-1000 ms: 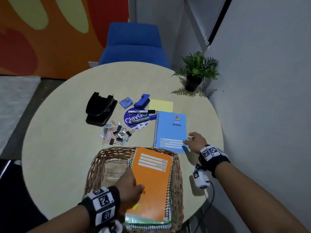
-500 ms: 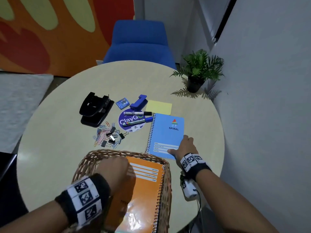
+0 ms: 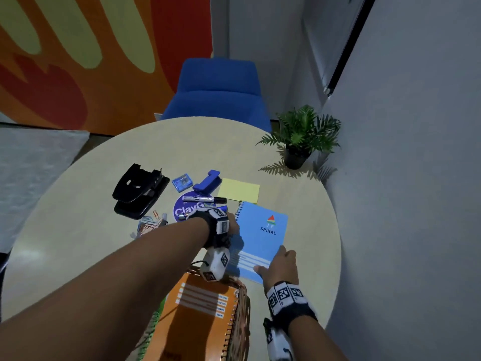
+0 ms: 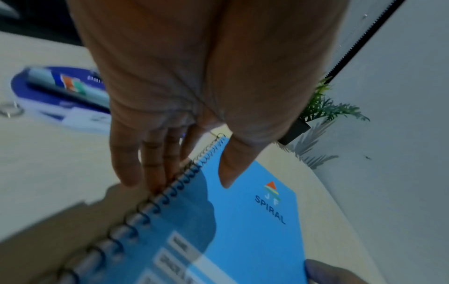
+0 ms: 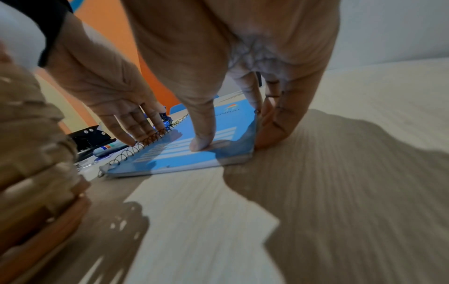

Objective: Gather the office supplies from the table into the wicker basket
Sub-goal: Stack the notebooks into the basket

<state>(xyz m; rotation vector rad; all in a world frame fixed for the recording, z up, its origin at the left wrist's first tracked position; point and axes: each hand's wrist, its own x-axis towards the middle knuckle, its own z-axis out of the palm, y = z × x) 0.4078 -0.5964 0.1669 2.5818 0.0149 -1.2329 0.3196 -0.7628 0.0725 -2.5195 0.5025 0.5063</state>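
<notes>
Head view: the blue spiral notebook (image 3: pixel 260 238) lies on the table (image 3: pixel 78 256) just beyond the wicker basket (image 3: pixel 243 308), which already holds an orange notebook (image 3: pixel 200 316); the left hand (image 3: pixel 231 227) reaches over to its coil edge while the right hand (image 3: pixel 282 264) sits at its near right corner. Left wrist view: the left fingers (image 4: pixel 150 173) are straight and touch the wire coil, thumb lying open over the cover, so this grip holds nothing yet; it would do well to slide the fingertips under the binding before lifting. Right wrist view: the right thumb (image 5: pixel 204 138) presses on the cover while the other fingers tuck against the raised right edge, a narrow pinch on the notebook, though blur makes it hard to tell how far under they reach. Lifting both sides evenly should keep the pages from fanning, and the book should go flat on the orange one.
</notes>
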